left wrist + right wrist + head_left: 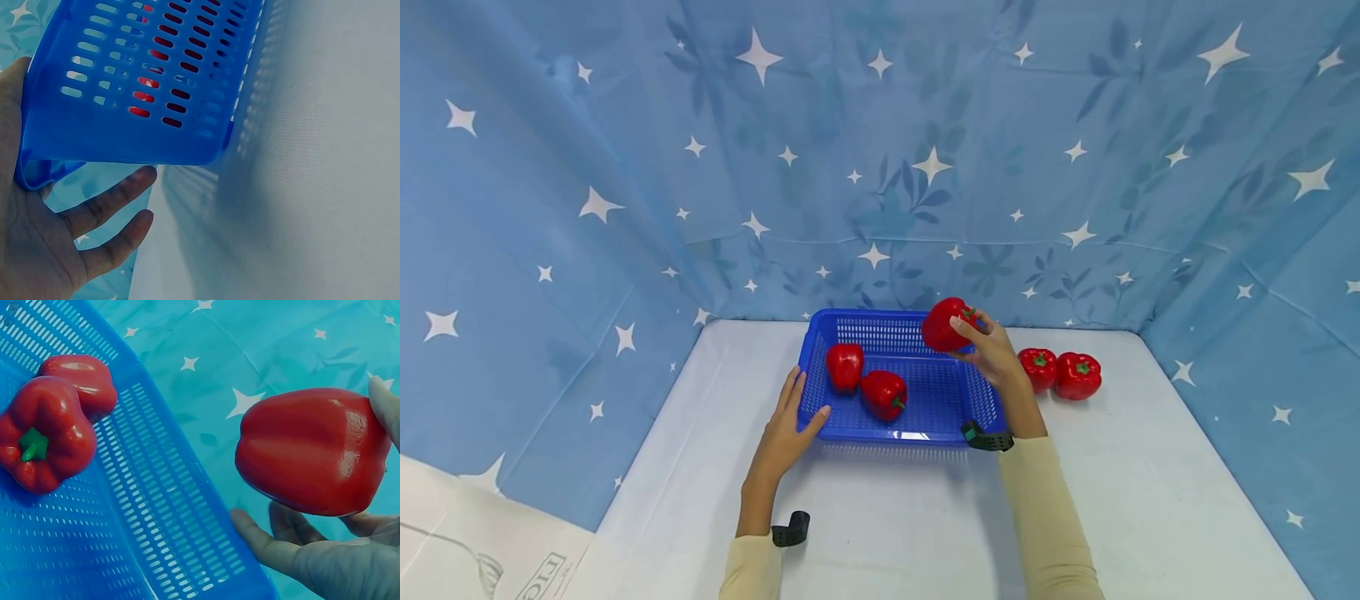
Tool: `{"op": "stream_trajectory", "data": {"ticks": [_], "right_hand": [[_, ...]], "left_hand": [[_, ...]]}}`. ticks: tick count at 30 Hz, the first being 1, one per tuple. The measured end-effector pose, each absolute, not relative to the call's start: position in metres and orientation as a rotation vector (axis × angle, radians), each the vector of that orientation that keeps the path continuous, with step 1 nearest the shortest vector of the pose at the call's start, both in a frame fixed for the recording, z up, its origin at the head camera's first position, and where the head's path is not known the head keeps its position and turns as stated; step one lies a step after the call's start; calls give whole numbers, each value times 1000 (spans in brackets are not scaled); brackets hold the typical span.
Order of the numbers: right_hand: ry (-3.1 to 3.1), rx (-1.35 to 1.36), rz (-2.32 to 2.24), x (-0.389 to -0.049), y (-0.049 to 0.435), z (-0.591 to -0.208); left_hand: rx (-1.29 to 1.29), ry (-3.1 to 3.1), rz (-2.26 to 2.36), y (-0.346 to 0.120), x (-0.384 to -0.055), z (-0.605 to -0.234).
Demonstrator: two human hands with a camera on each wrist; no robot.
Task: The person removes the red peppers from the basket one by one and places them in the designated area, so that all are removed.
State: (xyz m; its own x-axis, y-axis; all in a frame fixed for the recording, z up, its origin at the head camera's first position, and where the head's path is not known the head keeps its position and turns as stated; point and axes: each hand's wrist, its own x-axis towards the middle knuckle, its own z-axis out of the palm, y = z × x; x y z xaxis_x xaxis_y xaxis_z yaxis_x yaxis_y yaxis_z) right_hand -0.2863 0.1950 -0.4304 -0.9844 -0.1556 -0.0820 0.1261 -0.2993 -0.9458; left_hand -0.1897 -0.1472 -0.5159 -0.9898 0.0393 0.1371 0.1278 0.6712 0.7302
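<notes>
In the head view, my right hand [996, 354] holds a red bell pepper [946, 325] above the back right part of a blue plastic basket [932, 433]. The right wrist view shows this bell pepper [312, 450] lying sideways between thumb and fingers. Two more red bell peppers lie inside the basket, one upright-looking pepper [845, 367] at the left and one tilted pepper [884, 394] with its green stem toward the front. My left hand [784, 433] rests at the basket's front left corner, fingers spread and fairly straight, touching the rim [31, 150].
Right of the basket, two red bell peppers stand side by side, a nearer one [1078, 377] and one partly behind my right arm [1039, 369]. Everything rests on a white table [880, 517]. Blue star-patterned curtains [880, 167] enclose the back and sides.
</notes>
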Motion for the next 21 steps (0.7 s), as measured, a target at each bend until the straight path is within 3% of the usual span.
{"op": "stream_trajectory", "data": {"ticks": [21], "right_hand": [[1561,-109,-2632,-259,219,-428]], "left_hand": [[-137,-2781,-1207,-147,-190,-516]]}}
